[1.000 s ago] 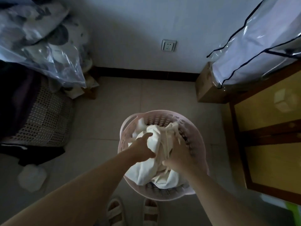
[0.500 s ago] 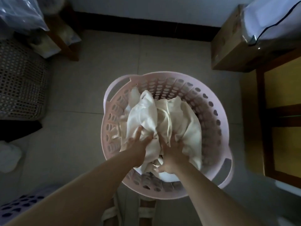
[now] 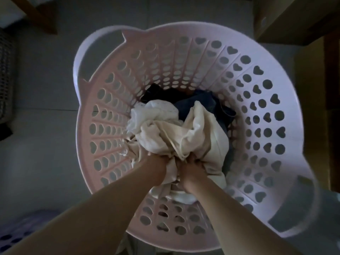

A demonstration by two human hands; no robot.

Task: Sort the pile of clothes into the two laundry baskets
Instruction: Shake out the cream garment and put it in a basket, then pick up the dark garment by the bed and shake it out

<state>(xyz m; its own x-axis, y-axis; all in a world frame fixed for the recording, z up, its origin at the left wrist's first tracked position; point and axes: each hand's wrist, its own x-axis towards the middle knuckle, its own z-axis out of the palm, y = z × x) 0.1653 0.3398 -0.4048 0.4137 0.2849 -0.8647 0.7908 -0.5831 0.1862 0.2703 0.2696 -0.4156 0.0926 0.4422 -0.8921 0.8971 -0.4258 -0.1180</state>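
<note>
Both hands reach deep into the pink laundry basket (image 3: 261,100), which fills most of the head view and stands on the grey tiled floor (image 3: 42,89). The left hand (image 3: 156,168) and the right hand (image 3: 191,172) sit side by side, almost touching, low against the near wall of the basket, and each has its fingers buried in the cream clothes (image 3: 184,137). The fingers are mostly hidden in the folds, so the grip itself is hard to read, but the cloth bunches tightly at both hands and they appear to be clenched on it.

The cream clothes lie in a crumpled heap in the bottom of the basket, with a whiter, thinner piece (image 3: 154,115) on the far left of the heap (its surface looks finely dotted or textured). Behind the heap, toward the far wall of the basket, lies a dark blue garment (image 3: 200,105), partly covered by the pale cloth.

The basket wall is pierced with rows of round and heart-shaped holes, and a loop handle juts out at the upper left and another at the lower right.

At the lower left corner a second, purple basket (image 3: 20,230) with dark holes shows in part on the floor. A cardboard box (image 3: 283,17) stands at the upper right, and a wooden leg (image 3: 36,13) crosses the upper left corner.
</note>
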